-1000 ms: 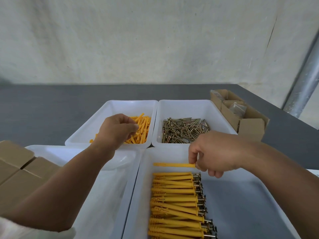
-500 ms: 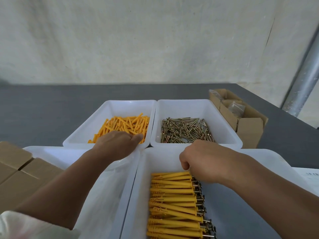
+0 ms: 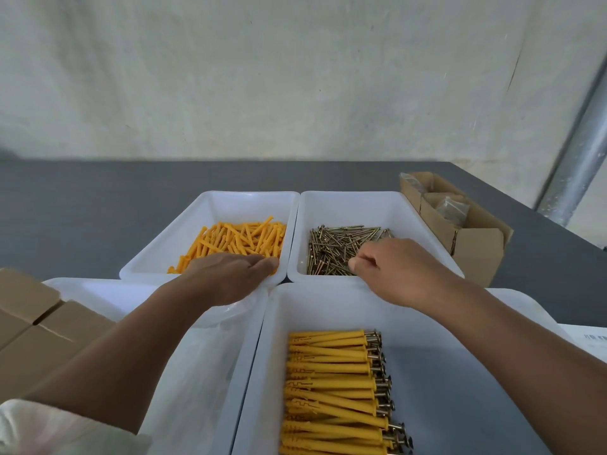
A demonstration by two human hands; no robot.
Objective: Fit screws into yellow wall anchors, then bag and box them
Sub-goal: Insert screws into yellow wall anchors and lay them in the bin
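Observation:
Loose yellow wall anchors [image 3: 243,238] lie in the far left white bin [image 3: 210,201]. My left hand [image 3: 230,274] reaches over that bin's near rim, its fingertips down among the anchors and hidden by the back of the hand. Brass screws [image 3: 335,247] fill the far right white bin [image 3: 361,205]. Over the screws, my right hand [image 3: 394,270] has its fingers curled, with thumb and forefinger pinching a screw in the heap. Several assembled anchors with screws [image 3: 331,382] are lined up in the near right bin [image 3: 460,372].
A near left bin [image 3: 197,372] holds clear plastic bags. Closed cardboard boxes [image 3: 33,323] stand at the left edge. An open cardboard box [image 3: 460,224] with bagged items sits at the back right on the dark table. A metal pipe [image 3: 578,159] runs up the right wall.
My right hand has left the row of assembled anchors and moved forward into the screw bin. My left hand has shifted slightly, staying at the anchor bin's near rim.

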